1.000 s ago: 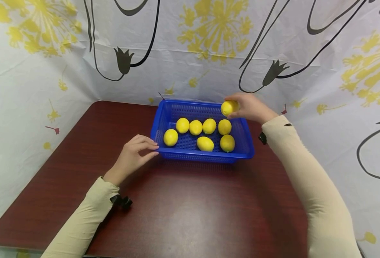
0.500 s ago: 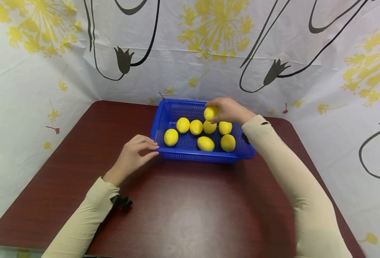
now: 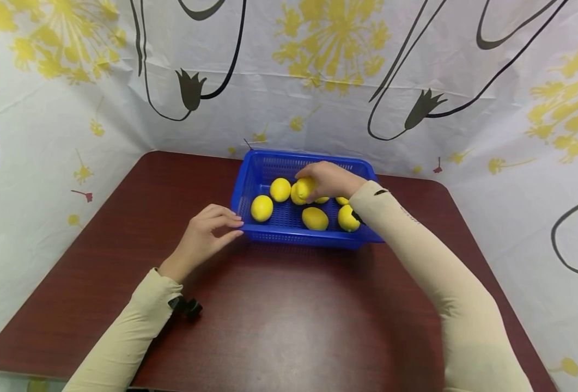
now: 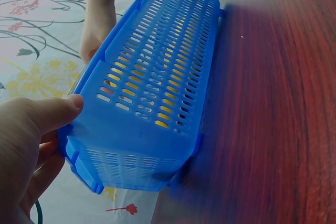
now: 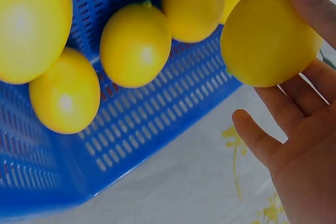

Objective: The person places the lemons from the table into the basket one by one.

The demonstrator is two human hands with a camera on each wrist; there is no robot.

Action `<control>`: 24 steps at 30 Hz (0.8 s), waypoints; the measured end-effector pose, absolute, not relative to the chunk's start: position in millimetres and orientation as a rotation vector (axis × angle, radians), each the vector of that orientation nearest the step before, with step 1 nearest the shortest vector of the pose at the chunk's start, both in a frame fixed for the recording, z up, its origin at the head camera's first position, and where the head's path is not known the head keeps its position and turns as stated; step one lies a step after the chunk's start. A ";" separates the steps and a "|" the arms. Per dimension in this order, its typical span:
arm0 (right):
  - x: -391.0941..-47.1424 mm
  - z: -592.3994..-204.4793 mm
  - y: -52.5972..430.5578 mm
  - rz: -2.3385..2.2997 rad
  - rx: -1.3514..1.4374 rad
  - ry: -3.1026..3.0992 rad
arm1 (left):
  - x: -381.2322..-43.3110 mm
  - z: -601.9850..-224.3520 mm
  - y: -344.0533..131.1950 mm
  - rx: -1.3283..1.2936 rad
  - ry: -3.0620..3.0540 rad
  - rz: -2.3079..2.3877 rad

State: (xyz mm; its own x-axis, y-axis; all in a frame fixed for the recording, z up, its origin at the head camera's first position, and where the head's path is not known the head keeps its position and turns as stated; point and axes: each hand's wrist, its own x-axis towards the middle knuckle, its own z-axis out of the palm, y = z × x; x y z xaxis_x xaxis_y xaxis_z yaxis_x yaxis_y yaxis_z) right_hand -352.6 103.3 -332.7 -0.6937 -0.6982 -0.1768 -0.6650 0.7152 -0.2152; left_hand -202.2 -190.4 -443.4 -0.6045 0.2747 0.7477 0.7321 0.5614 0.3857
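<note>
A blue perforated plastic basket (image 3: 298, 234) holds several yellow lemons (image 3: 315, 219). My left hand (image 3: 201, 235) grips the basket's rim at the near left corner; in the left wrist view its thumb (image 4: 62, 113) lies on the outer wall, with the fingers round the corner. My right hand (image 3: 333, 179) reaches in from the right above the basket and holds one lemon (image 3: 306, 188) between thumb and fingers. In the right wrist view that held lemon (image 5: 270, 38) is near the basket wall, and other lemons (image 5: 135, 45) lie inside. The right hand partly hides the lemons at the back right.
The basket stands on a dark red-brown wooden table (image 3: 279, 321), towards its back edge. Behind and beside the table hangs a white patterned cloth (image 3: 249, 87). A small black device (image 3: 186, 307) is worn at the left wrist.
My right hand has moved left and lower with its lemon, from above the basket's back right corner to over the middle. The left hand stays on the rim.
</note>
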 end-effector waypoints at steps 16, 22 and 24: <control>-339.0 -354.0 74.5 0.002 -1.191 2.538 | -200.1 -439.7 -190.4 -0.790 -2.198 -0.924; -336.0 -359.0 67.9 0.056 -1.187 2.500 | -199.9 -439.8 -190.1 -0.802 -2.183 -0.909; -334.7 -359.6 66.5 0.068 -1.178 2.491 | -200.0 -440.3 -190.2 -0.800 -2.188 -0.906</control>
